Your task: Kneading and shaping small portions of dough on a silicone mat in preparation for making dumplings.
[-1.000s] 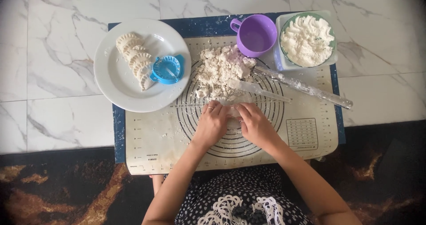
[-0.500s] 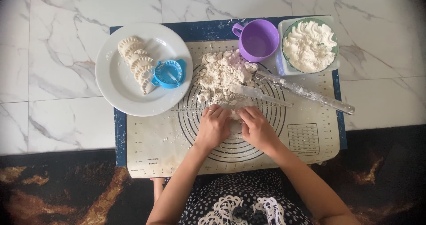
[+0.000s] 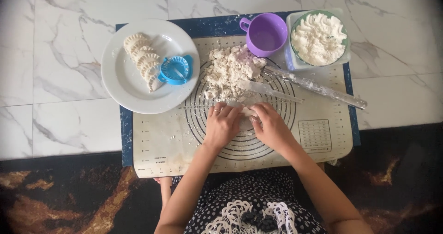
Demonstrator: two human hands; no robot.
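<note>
My left hand [image 3: 222,124] and my right hand [image 3: 270,125] meet over the middle of a pale baking mat [image 3: 161,141] with printed circles. Together they pinch a small piece of dough [image 3: 248,111] between their fingertips. Just beyond the hands lies a crumbly heap of dough scraps [image 3: 230,70]. A flat knife [image 3: 267,90] and a clear rolling pin [image 3: 318,87] rest on the mat to the right of the heap.
A white plate [image 3: 124,81] at the left holds several folded dumplings [image 3: 142,58] and a blue dumpling press [image 3: 174,69]. A purple cup [image 3: 265,33] and a bowl of white filling [image 3: 319,38] stand at the back right. Marble floor surrounds the mat.
Both hands stay together on the small dough piece, with only slight finger movement. The view has shifted a little.
</note>
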